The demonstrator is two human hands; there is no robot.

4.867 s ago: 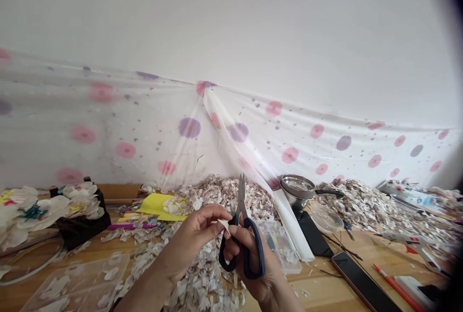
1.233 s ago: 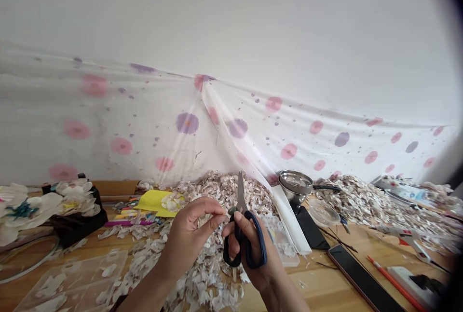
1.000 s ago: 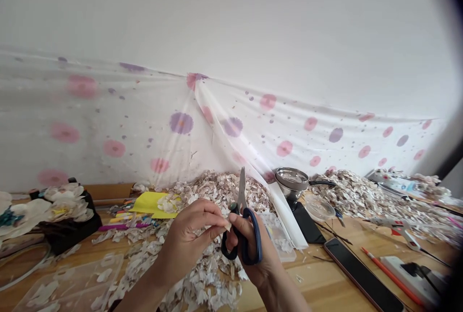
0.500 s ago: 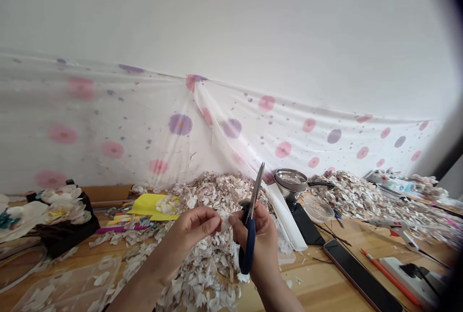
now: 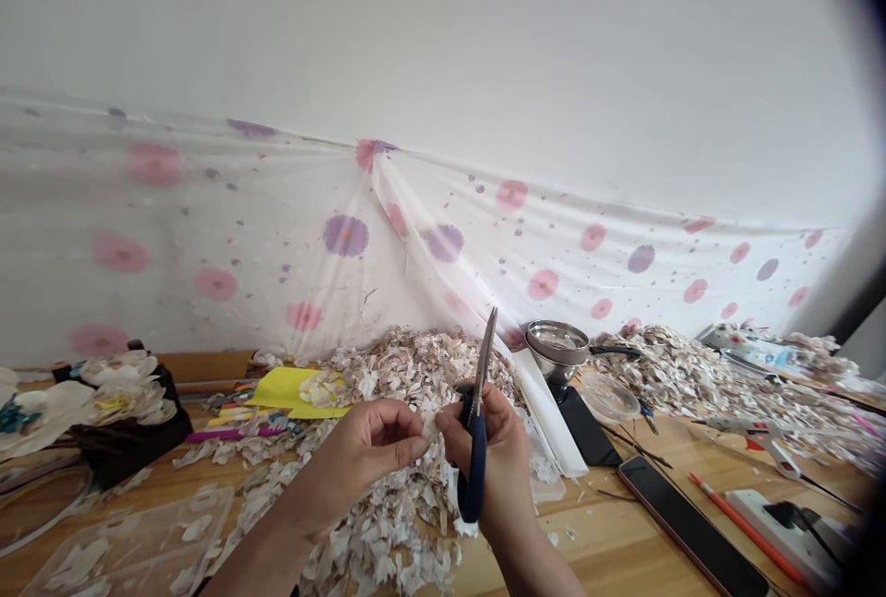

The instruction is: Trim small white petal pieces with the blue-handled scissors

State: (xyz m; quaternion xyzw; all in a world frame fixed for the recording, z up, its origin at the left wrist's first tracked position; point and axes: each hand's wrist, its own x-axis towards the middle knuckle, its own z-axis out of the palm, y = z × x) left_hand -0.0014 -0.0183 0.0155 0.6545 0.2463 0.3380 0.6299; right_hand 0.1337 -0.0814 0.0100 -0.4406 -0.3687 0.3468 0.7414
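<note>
Blue-handled scissors [image 5: 474, 459] stand upright in my right hand [image 5: 502, 459], blades pointing up and pressed together. The thumb and fingertips of that hand are bent in towards my left hand [image 5: 377, 445]. My left thumb and forefinger come together in a pinch just left of the right fingertips; anything between them blends with the pale flakes behind. Beneath and behind both hands spreads a big heap of thin whitish shell-like flakes [image 5: 415, 366].
A yellow sheet [image 5: 277, 391], pens and a black box [image 5: 170, 422] with pale flowers lie left. To the right are steel bowls [image 5: 557, 339], a white roll [image 5: 550, 417], a phone [image 5: 692, 523], a glue gun [image 5: 765, 440], a power strip [image 5: 789, 532] and another flake heap [image 5: 664, 362].
My fingertips have drawn slightly apart, and the pale flake seen between them before is no longer distinct. The scissors have tilted and shifted a little left, still in my right hand.
</note>
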